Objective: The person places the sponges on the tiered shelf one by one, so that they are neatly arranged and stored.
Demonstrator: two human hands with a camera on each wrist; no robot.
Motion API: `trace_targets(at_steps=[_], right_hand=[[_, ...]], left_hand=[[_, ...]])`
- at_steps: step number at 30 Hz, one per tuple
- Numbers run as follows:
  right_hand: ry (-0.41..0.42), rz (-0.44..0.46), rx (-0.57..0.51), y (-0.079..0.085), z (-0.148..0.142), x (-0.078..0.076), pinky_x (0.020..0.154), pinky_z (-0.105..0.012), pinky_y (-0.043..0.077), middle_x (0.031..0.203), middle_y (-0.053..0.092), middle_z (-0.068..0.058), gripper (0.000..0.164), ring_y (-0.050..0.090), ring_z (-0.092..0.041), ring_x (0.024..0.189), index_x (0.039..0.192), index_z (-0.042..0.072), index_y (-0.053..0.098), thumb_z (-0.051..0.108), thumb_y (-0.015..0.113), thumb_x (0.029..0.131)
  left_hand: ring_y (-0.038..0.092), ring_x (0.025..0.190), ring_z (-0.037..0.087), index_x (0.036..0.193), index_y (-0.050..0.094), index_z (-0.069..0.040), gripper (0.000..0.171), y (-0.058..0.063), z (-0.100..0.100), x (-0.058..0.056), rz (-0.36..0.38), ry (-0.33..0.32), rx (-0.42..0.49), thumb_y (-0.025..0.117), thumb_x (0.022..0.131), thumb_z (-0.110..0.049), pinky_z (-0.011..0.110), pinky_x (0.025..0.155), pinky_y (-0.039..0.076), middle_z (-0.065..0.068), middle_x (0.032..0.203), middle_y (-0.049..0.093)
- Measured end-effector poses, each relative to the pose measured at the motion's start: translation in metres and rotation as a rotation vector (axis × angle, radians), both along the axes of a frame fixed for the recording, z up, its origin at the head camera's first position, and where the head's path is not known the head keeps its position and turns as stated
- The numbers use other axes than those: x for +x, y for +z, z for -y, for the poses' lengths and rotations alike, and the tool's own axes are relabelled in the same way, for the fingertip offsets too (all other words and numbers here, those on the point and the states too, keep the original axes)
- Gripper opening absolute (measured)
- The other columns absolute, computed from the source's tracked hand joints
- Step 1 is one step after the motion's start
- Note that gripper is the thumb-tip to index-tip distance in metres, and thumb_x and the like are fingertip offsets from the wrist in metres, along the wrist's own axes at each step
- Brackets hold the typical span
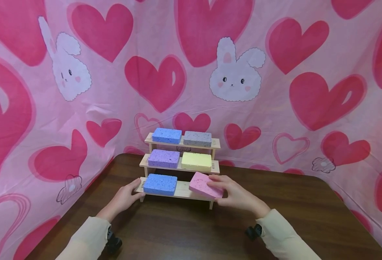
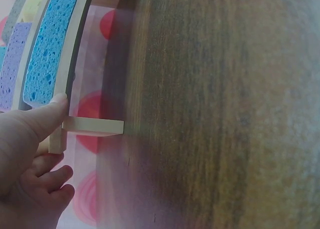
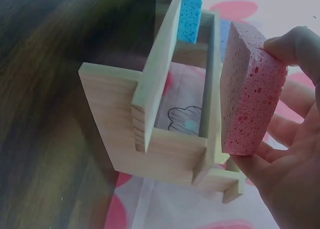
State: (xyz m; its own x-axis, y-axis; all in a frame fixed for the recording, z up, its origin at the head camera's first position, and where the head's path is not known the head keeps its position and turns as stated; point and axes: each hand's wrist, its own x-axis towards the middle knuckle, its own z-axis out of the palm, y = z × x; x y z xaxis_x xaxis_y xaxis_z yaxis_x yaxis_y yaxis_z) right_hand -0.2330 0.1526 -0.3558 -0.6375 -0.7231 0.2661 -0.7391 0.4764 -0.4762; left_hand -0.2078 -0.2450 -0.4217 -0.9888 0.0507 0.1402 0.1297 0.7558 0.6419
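A three-step wooden stand [image 1: 182, 188] holds the sponges. With thumb and fingers about its bottom shelf's left end, my left hand [image 1: 125, 195] grips the wood; the left wrist view shows the thumb on the shelf's edge. My right hand [image 1: 234, 192] holds a pink sponge [image 1: 200, 183] over that shelf's right end. The sponge is tilted, and in the right wrist view it is clear of the wood. A blue sponge [image 1: 160, 182] lies on the bottom shelf at left. Purple [image 1: 163, 159] and yellow [image 1: 196, 161] sponges lie on the middle shelf.
On the top shelf are another blue sponge [image 1: 166, 135] and a grey sponge [image 1: 197, 138]. The stand is on a dark brown wooden table [image 1: 178, 231]. A pink cloth [image 1: 197, 90] with hearts and rabbits hangs behind and at the sides.
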Motion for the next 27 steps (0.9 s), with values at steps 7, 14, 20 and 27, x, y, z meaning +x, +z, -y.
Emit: trace_targets(at_steps=[7,14,20,27], right_hand=[[0.007,0.082,0.024,-0.006,0.011,-0.004,0.094,-0.04,0.041,0.141,0.038,0.003,0.061,0.033,-0.015,0.123,0.132,0.015,0.053,0.018,0.072,0.075],[0.028,0.125,0.021,-0.015,0.02,-0.01,0.094,-0.036,0.041,0.142,0.036,0.003,0.061,0.034,-0.015,0.123,0.133,0.015,0.052,0.024,0.072,0.076],[0.042,0.132,0.015,-0.021,0.025,-0.013,0.094,-0.036,0.041,0.142,0.036,0.001,0.06,0.035,-0.018,0.122,0.133,0.014,0.052,0.022,0.072,0.076],[0.034,0.16,0.038,-0.026,0.029,-0.017,0.094,-0.034,0.04,0.142,0.036,0.004,0.061,0.036,-0.016,0.12,0.133,0.017,0.051,0.019,0.072,0.076]], left_hand=[[0.033,0.126,0.042,0.139,0.033,0.005,0.07,0.0,0.0,0.0,-0.001,-0.005,0.003,0.067,0.085,-0.024,0.053,0.099,0.031,0.024,0.141,0.033],[0.033,0.126,0.042,0.139,0.033,0.005,0.069,0.0,0.0,0.001,-0.003,-0.006,0.003,0.067,0.085,-0.023,0.053,0.099,0.031,0.024,0.141,0.033],[0.033,0.126,0.042,0.139,0.034,0.005,0.068,0.0,-0.001,0.001,-0.003,-0.006,0.004,0.067,0.085,-0.022,0.053,0.099,0.031,0.024,0.141,0.033],[0.032,0.127,0.041,0.139,0.032,0.004,0.069,0.0,0.0,0.001,0.008,0.0,0.005,0.066,0.086,-0.023,0.053,0.099,0.03,0.023,0.142,0.032]])
